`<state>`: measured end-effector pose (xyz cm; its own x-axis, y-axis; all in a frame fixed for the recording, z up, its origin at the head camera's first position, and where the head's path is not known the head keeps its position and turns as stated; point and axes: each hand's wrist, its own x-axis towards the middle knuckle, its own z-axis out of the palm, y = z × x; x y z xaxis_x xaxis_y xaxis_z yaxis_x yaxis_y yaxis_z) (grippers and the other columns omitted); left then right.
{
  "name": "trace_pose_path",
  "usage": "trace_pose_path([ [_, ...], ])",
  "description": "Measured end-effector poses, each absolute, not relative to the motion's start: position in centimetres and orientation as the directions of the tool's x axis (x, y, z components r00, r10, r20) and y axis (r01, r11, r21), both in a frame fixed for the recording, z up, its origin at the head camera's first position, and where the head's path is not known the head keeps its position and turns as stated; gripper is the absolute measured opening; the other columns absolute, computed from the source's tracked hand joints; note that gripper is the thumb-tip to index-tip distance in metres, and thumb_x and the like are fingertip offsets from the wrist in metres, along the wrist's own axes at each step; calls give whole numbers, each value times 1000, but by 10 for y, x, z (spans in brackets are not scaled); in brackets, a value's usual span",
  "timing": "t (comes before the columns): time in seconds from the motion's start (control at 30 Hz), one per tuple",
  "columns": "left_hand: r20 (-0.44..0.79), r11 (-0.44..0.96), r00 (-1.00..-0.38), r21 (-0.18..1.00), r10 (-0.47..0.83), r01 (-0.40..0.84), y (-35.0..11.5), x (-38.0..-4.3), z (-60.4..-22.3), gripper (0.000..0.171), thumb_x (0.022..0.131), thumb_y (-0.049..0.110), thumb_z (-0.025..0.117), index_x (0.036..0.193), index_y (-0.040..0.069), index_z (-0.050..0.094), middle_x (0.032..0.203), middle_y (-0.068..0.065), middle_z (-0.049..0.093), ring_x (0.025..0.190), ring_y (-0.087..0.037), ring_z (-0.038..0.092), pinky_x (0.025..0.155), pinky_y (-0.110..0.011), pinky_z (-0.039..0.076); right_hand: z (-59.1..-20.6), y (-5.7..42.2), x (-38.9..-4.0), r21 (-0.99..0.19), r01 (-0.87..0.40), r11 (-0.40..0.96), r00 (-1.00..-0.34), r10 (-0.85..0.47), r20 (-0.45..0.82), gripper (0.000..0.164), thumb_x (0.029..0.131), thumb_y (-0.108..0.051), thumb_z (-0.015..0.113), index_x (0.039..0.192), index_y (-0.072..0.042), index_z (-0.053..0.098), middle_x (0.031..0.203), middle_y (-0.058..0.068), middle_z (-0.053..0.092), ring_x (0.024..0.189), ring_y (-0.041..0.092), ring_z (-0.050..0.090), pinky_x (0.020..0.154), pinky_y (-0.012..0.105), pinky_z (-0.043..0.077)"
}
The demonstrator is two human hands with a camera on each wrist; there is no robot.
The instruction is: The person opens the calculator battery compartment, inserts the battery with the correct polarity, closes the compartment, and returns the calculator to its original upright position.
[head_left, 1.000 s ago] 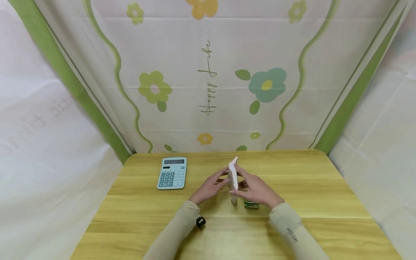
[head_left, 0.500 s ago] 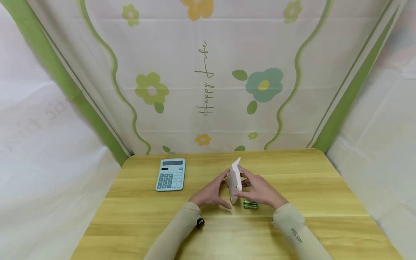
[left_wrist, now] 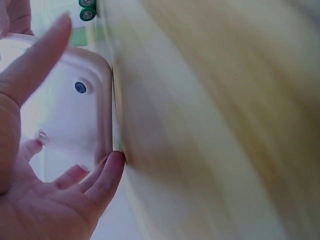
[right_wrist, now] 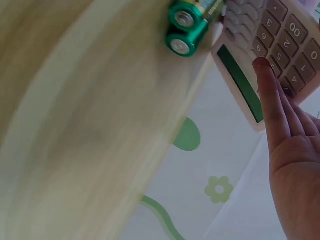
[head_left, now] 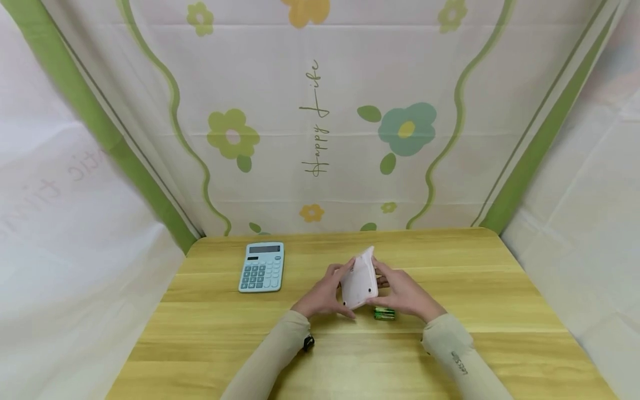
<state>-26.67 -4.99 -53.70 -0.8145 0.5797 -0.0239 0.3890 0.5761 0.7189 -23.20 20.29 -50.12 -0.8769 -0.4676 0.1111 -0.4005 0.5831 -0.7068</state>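
Observation:
A pink calculator [head_left: 359, 282] is tilted up between my hands, its pale back with dark round spots toward the left hand. My right hand [head_left: 406, 294] grips it by its right side, thumb near the lower edge. In the right wrist view, straight fingers lie along the keys of the calculator [right_wrist: 280, 42]. My left hand [head_left: 322, 294] touches it with its fingertips; in the left wrist view these meet the edge of the calculator [left_wrist: 75, 115], while the thumb is spread away. Two green batteries [head_left: 384, 313] lie on the table beside the right hand.
A light blue calculator [head_left: 262, 266] lies face up at the left on the wooden table [head_left: 210, 333]. A white flowered cloth [head_left: 280, 183] hangs behind the table, with more cloth at both sides. A small black object [head_left: 308, 343] is at the left sleeve.
The pink calculator has turned from nearly edge-on so that its back shows more to the head camera. My left thumb has come off it and spread toward the table.

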Motion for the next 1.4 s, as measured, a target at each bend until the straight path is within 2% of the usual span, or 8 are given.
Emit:
trace_pose_path([
  [0.17,-26,620,-832,680,554,392,-53,-267,-539,137,65,34,99,162,52,5,162,-8,28,136,-30,50,112,-47,49,-507,201,-234,-705,-383,597,-886,-454,97,112,84,-41,87,164,-1,20,133,14,69,110,22,71,94,41,61],
  [0.4,-28,655,-852,653,523,380,-57,-266,-535,137,63,38,100,168,27,13,163,-8,32,140,-27,49,118,-44,44,-511,198,-235,-704,-364,610,-894,-442,79,114,83,-38,88,165,-4,18,134,14,68,110,22,71,95,41,60],
  [0.5,-28,672,-863,640,505,373,-58,-266,-534,135,62,39,101,167,20,19,163,-8,34,141,-26,49,119,-43,43,-514,197,-235,-697,-371,614,-891,-446,82,113,83,-38,88,165,-4,18,134,14,67,110,22,70,96,44,60],
  [0.8,-9,721,-878,575,478,386,-60,-267,-533,130,61,42,101,164,11,28,162,-10,37,142,-28,49,119,-43,42,-520,195,-236,-678,-325,660,-910,-412,35,102,93,-46,77,165,-5,19,140,14,64,119,23,67,103,47,55],
  [1.0,1,730,-882,561,471,391,-61,-268,-535,130,62,42,101,165,11,28,162,-9,37,143,-27,47,120,-43,41,-525,194,-237,-676,-311,668,-916,-400,27,95,97,-45,71,164,-1,20,148,17,58,119,23,66,103,47,55],
  [1.1,3,734,-883,556,468,391,-61,-268,-536,130,62,41,101,165,12,27,162,-8,37,144,-26,46,121,-42,40,-526,192,-237,-661,-326,675,-912,-410,31,94,97,-44,72,164,0,22,142,15,61,111,18,65,96,43,56],
  [1.2,4,734,-883,553,469,393,-62,-268,-537,130,62,41,101,165,12,27,163,-7,37,146,-26,45,121,-42,40,-527,192,-237,-639,-324,697,-913,-407,20,92,97,-43,72,162,1,26,126,10,65,99,14,60,86,37,54],
  [1.4,6,727,-880,560,476,397,-63,-269,-538,129,63,40,101,165,12,27,164,-7,35,148,-26,43,121,-42,40,-528,192,-239,-605,-293,740,-925,-379,-15,89,95,-43,74,161,-2,32,105,1,59,86,13,52,75,29,47],
])
